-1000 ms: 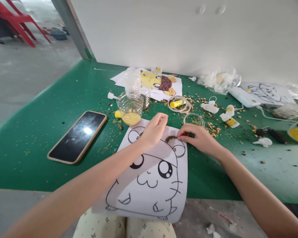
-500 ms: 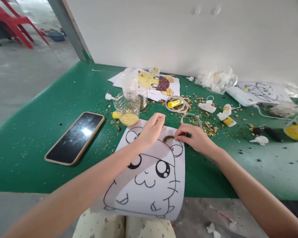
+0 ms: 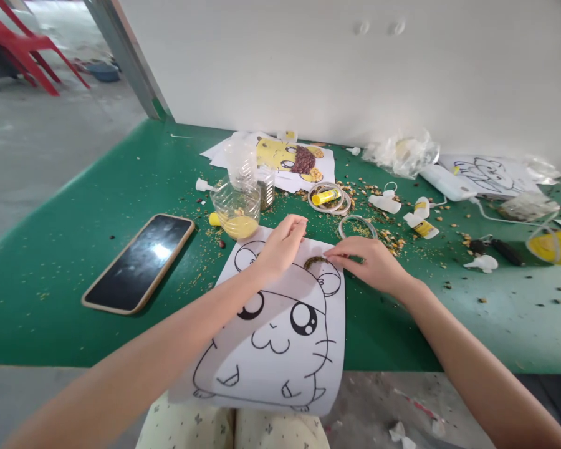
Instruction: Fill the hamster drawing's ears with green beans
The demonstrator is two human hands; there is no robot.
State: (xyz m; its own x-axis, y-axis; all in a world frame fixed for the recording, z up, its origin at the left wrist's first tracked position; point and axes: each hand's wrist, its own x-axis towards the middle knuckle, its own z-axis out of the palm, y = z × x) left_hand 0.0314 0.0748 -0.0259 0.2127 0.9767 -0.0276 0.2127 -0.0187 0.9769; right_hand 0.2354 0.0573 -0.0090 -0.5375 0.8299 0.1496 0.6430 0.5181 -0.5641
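Observation:
A paper with a printed hamster outline (image 3: 273, 374) lies on the green table, its lower end hanging over the front edge. A dark arc of small seeds (image 3: 315, 260) sits on it near the ear at the upper right. My left hand (image 3: 283, 246) is closed over the paper's upper part, its fingers curled; anything inside is hidden. Beside the seed arc, my right hand (image 3: 371, 260) has thumb and fingertips pinched together at the paper's upper right edge. Whatever is between those fingertips is too small to make out.
Left of the paper lies a phone (image 3: 140, 265). Behind it stands a cut plastic cup (image 3: 238, 215) with yellow grains. Tape-like rings (image 3: 358, 227), a yellow glue stick (image 3: 326, 197), white glue bottles (image 3: 386, 201), scattered seeds and a seed-covered picture (image 3: 294, 159) lie farther back.
The whole view has shifted slightly. My right fingertips have straightened a little by the seed arc and remain pinched. My left hand stays closed in about the same place.

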